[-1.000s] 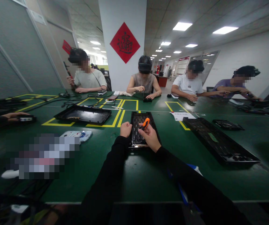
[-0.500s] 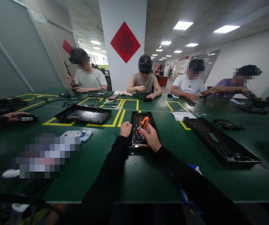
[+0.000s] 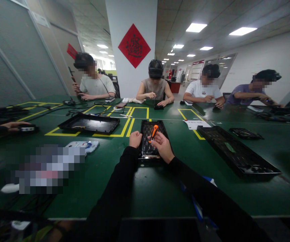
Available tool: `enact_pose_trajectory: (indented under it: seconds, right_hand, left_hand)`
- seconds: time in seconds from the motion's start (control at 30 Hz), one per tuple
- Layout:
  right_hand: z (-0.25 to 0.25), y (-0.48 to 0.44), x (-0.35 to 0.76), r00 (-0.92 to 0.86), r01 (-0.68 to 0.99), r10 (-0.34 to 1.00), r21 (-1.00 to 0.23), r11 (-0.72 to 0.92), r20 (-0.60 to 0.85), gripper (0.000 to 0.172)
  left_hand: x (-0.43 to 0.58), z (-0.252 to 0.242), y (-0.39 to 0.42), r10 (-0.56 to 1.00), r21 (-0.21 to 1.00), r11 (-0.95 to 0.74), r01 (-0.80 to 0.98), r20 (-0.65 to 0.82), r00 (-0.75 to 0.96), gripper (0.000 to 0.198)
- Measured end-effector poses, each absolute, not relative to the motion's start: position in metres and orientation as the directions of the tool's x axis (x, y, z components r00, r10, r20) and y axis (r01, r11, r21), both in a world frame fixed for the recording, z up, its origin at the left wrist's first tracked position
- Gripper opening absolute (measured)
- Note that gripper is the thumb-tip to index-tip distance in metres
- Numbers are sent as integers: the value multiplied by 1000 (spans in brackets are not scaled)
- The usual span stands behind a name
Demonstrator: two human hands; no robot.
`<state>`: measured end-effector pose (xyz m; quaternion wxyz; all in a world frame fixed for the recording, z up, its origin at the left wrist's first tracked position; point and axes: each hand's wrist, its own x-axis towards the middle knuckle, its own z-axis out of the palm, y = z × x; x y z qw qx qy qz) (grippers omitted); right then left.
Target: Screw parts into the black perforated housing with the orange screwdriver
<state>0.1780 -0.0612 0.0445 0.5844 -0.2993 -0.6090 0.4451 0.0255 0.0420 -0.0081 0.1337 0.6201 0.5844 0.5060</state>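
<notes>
A black keyboard shell [image 3: 160, 129] lies lengthwise on the green table in front of me. My left hand [image 3: 135, 139] grips its left edge near the front. My right hand [image 3: 163, 146] holds an orange-handled screwdriver [image 3: 154, 130], whose shaft slants down and left into the shell's near end. Both of my arms are in black sleeves.
A black tray [image 3: 89, 123] lies at the left inside yellow floor-tape lines, and a long black keyboard frame [image 3: 236, 153] at the right. A white packet [image 3: 83, 145] sits left of my hands. Several people work along the far edge; another person's hand [image 3: 7, 127] is at far left.
The screwdriver's orange handle has swung from leaning right to nearly upright, and my right hand has shifted slightly. The left hand has stayed on the shell's edge.
</notes>
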Motion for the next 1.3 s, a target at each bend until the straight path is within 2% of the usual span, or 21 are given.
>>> enact_pose_trajectory:
  seconds: [0.17,0.33,0.57,0.83,1.0,1.17,1.3]
  right_hand:
    - [43,-61,178,-147,-152,903,-912,382,403,40]
    - [42,-61,177,-115,-137,897,-902,410,426,39]
    - [43,-57,179,-103,-191,896,-892,409,432,53]
    - [45,-60,179,-189,-194,908,-921,338,374,37]
    - [42,-60,179,-162,-115,913,-926,360,375,38]
    - [43,-59,179,-113,-166,907,-907,386,407,47]
    - [44,-59,179,-136,-185,912,-914,361,388,41]
  left_hand:
    - [26,-8,42,858,760,-276,588,470,-205,29]
    - [25,-10,43,856,752,-287,594,480,-194,29]
    - [26,-10,44,857,765,-286,577,474,-204,30]
    - [26,-7,41,858,769,-283,574,470,-207,31]
    - [26,-9,42,857,767,-289,574,474,-202,30]
    - [26,-9,44,858,763,-286,580,474,-200,30]
    - [26,-7,43,864,768,-271,580,460,-205,30]
